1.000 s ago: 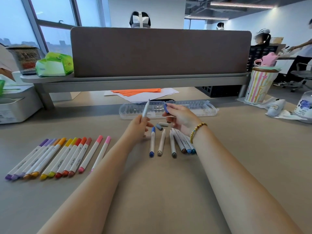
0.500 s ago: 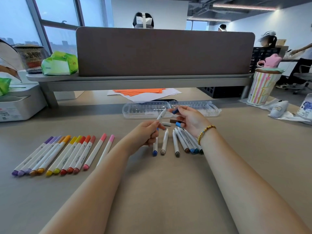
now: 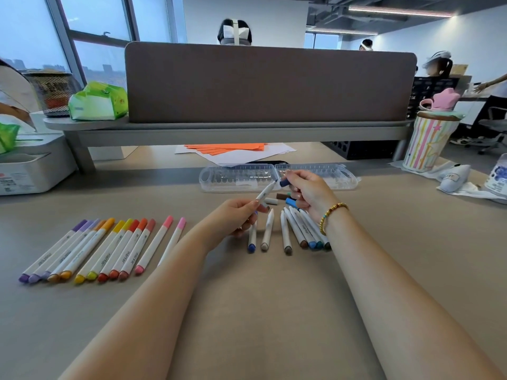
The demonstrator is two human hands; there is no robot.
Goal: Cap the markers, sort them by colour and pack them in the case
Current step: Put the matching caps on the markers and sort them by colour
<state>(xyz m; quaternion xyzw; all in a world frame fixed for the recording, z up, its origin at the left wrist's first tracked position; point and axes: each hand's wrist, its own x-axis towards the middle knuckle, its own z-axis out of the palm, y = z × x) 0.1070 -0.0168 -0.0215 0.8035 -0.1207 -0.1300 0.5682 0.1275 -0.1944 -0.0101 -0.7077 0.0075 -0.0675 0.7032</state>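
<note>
Markers: a capped row (image 3: 90, 250) is lying on the left of the desk (image 3: 260, 311), running purple through orange and yellow to red and pink, while an uncapped cluster (image 3: 296, 231) is waiting in front of the hands.
Marker in play: the left hand (image 3: 236, 218) is pinching a white marker (image 3: 264, 192) low on its barrel and tilting its bare tip up and to the right.
Cap: the right hand (image 3: 310, 194) is pinching a dark blue cap (image 3: 284, 183) at the fingertips, its mouth sitting just beside the tip and seemingly not yet seated.
Left hand state: fingers are curling round the barrel, holding it firmly.
Right hand state: thumb and forefinger are pinching the cap; the other fingers are curling loosely and look to be holding nothing.
Loose caps: a beige cap (image 3: 271, 201), a brown one (image 3: 282, 196) and a light blue one (image 3: 291, 202) are lying just under the right hand.
Case: the clear case (image 3: 238, 178) is lying open and flat just beyond the hands, nothing packed in it that I can make out.
Step in hand: capping, I'm judging, midway through the cool-coloured batch.
Next move: it's calling for lining cap and tip on one axis and pushing until it seats, checking the blue matches the marker's end colour, which is hidden in the left hand.
Remaining: the cluster's markers are waiting for caps, then sorting and packing.
</note>
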